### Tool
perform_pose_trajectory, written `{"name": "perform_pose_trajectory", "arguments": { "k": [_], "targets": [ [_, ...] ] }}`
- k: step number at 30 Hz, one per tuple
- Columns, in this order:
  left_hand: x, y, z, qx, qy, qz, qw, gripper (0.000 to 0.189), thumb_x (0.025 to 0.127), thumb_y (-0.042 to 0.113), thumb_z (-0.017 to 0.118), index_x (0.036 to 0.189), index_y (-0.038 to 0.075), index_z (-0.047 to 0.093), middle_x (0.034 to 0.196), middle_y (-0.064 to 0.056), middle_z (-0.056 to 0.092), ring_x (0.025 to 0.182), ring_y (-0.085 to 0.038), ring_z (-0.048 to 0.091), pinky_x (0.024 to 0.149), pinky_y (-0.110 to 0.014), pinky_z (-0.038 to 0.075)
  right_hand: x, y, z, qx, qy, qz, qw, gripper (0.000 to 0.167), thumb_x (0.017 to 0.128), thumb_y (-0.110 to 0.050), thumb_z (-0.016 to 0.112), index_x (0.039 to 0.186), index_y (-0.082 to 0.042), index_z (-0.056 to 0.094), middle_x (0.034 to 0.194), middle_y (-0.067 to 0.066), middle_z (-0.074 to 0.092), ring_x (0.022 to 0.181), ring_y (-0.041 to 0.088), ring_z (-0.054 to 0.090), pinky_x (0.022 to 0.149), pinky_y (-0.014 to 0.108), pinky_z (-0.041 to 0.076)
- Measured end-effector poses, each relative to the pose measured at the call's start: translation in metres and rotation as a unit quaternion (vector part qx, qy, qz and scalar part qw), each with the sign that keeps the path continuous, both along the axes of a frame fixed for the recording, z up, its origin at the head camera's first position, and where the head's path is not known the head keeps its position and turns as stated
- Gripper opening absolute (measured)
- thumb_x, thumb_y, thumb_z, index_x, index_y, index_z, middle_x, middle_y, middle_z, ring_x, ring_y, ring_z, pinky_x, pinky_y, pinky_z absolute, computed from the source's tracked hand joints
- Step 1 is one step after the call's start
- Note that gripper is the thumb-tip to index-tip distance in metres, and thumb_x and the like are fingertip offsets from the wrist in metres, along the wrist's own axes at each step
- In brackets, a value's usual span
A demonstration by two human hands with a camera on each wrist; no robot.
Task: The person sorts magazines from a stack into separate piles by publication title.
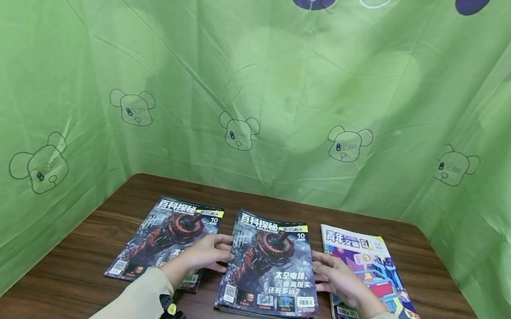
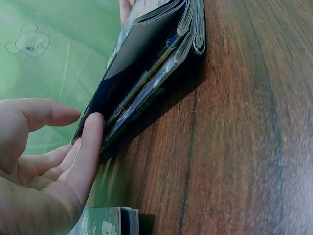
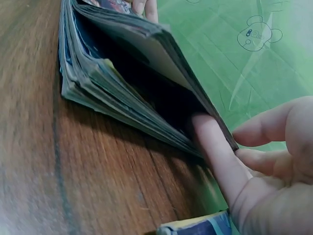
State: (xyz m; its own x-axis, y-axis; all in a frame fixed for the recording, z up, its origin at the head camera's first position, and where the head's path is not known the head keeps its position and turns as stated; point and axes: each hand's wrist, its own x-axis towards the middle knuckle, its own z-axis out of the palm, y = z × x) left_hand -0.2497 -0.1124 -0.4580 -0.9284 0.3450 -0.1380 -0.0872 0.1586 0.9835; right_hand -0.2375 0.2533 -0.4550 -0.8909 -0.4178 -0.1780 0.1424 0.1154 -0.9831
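Note:
A stack of magazines (image 1: pixel 266 267) lies at the middle of the table, the top one showing a dark cover with a red machine. My left hand (image 1: pixel 206 253) grips the top magazine's left edge, and my right hand (image 1: pixel 338 279) pinches its right edge. In the right wrist view one finger (image 3: pixel 212 142) reaches under the top magazine (image 3: pixel 181 63), and a dark gap parts it from those below. A similar gap shows in the left wrist view, beside the left fingers (image 2: pixel 90 142). The left thumb is hard to make out in the head view.
To the left lie magazines (image 1: pixel 149 242) with the same dark cover, partly behind my left forearm. On the right is a pile of colourful magazines (image 1: pixel 385 271), partly under my right forearm. A green curtain (image 1: pixel 267 65) surrounds the brown wooden table (image 1: pixel 81 255).

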Motion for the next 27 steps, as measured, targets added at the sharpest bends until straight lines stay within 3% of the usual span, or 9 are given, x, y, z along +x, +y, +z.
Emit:
{"name": "perform_pose_trajectory", "arguments": {
  "k": [7, 15, 27],
  "targets": [
    [-0.0011, 0.0031, -0.0015, -0.005, -0.009, 0.003, 0.9999, 0.064, 0.09, -0.001, 0.065, 0.147, -0.01, 0.038, 0.135, -0.035, 0.051, 0.105, -0.036, 0.066, 0.073, -0.044, 0.062, 0.0015, 0.0012, -0.0008, -0.025, -0.007, 0.008, 0.9996, 0.066, 0.103, -0.006, 0.044, 0.156, 0.008, 0.007, 0.121, 0.019, 0.063, 0.096, 0.029, 0.068, 0.075, 0.037, 0.061],
    [-0.0032, 0.0001, -0.0073, 0.016, -0.013, 0.005, 0.9998, 0.063, 0.091, -0.005, 0.061, 0.148, -0.011, 0.035, 0.132, -0.035, 0.05, 0.107, -0.04, 0.064, 0.076, -0.044, 0.061, 0.0004, -0.001, -0.0051, -0.024, -0.006, -0.022, 0.9994, 0.069, 0.099, -0.001, 0.047, 0.158, 0.001, 0.013, 0.124, 0.017, 0.061, 0.097, 0.028, 0.068, 0.072, 0.034, 0.059],
    [-0.0011, 0.0019, -0.0013, 0.028, -0.019, 0.032, 0.9989, 0.062, 0.092, -0.006, 0.054, 0.15, -0.004, 0.035, 0.134, -0.03, 0.051, 0.101, -0.032, 0.065, 0.076, -0.043, 0.061, 0.0009, -0.0053, -0.0046, -0.044, -0.017, -0.041, 0.998, 0.07, 0.099, -0.001, 0.049, 0.159, -0.003, 0.013, 0.127, 0.015, 0.059, 0.097, 0.027, 0.068, 0.073, 0.034, 0.059]
  ]
}}
